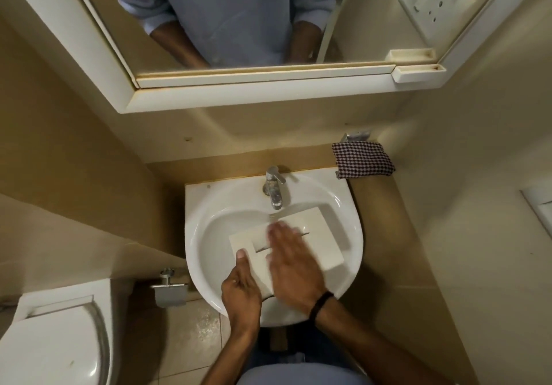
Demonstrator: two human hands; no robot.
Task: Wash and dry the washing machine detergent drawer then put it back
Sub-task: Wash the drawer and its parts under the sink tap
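Observation:
The white detergent drawer [319, 235] lies flat across the white sink basin [209, 220], under the chrome tap [274, 188]. Water runs from the tap onto the drawer's far edge. My left hand [242, 283] grips the drawer's near left corner, thumb on top. My right hand [291, 260] lies flat on the drawer's top with fingers spread; it is motion-blurred. It wears a black wristband.
A checked cloth [363, 159] hangs on a fitting at the right of the sink. A mirror cabinet [268, 85] juts out above. The toilet [50, 342] stands at lower left, with a paper holder [168, 290] beside the basin.

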